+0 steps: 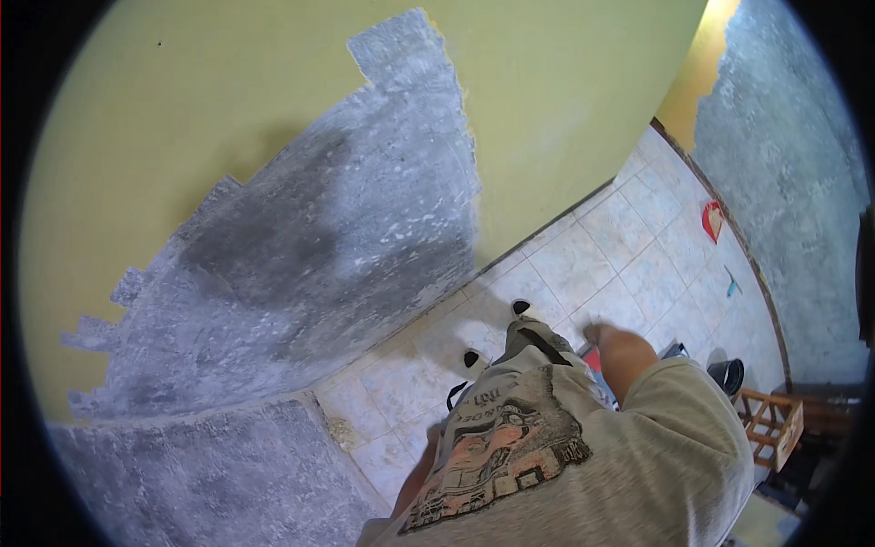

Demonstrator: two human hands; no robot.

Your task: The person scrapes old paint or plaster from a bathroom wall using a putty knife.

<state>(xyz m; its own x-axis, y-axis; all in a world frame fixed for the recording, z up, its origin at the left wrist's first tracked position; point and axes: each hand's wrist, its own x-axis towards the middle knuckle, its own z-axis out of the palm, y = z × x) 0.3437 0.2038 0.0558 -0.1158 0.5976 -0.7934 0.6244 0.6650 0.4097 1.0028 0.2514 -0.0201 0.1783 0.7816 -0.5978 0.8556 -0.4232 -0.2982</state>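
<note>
My right hand [599, 334] hangs low beside my right leg, over the tiled floor. It is small and smeared, so its fingers do not show clearly. A red thing [592, 358] is partly visible next to my right forearm, its kind hidden. My left forearm [417, 476] comes out from under the printed grey shirt [519, 428]. The shirt covers most of my left hand, and what it holds, if anything, cannot be made out. A thin black loop [456, 394] shows just beyond it. Ahead stands a yellow-green wall [565, 100] with a large bare grey patch [365, 201].
White tiles [583, 264] cover the floor. A black bucket [726, 375] and a wooden crate-like frame [773, 428] stand at my right. Farther off lie a teal-handled tool [732, 283] and a red-and-white object [711, 221]. Another grey wall [784, 191] rises at the right.
</note>
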